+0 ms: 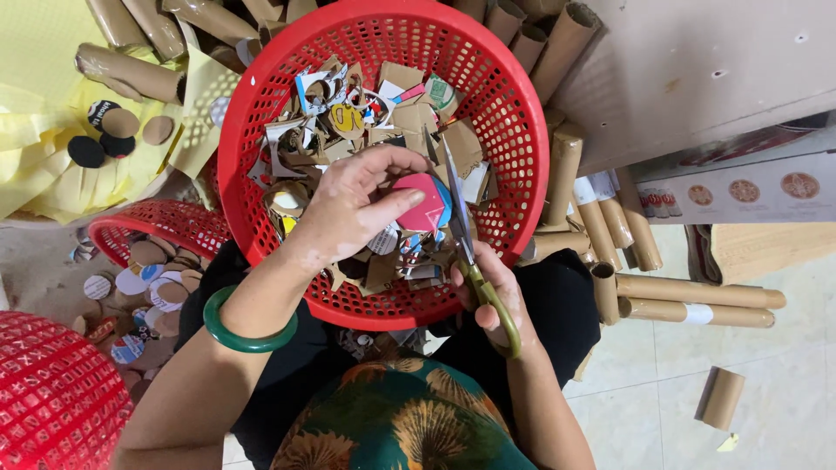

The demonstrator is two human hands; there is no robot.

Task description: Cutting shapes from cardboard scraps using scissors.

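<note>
Over the big round red plastic basket resting on my lap, I am partway through trimming a small pink and blue printed cardboard piece into a rounded shape. My left hand pinches it, thumb laid along its near edge and fingers curled over the far edge, so that hand is closed firmly on the card. My right hand is wrapped around the yellow-handled scissors, fingers through the loops; the blades point away from me and lie just to the right of the card, looking nearly together, though I cannot tell whether they bite the edge. By my judgement the next cut calls for turning the card a little with my left hand to feed a fresh stretch of rim between the blades, keeping my thumb clear. Below the card the basket holds a heap of brown and printed cardboard offcuts, which catch whatever falls. To the left a smaller red basket holds finished round cardboard discs, with another red mesh basket nearer. Brown cardboard tubes lie on the floor to the right and beyond the basket, and yellow sheeting is at the far left. Nothing blocks the scissors except the crowded scraps close under them.
</note>
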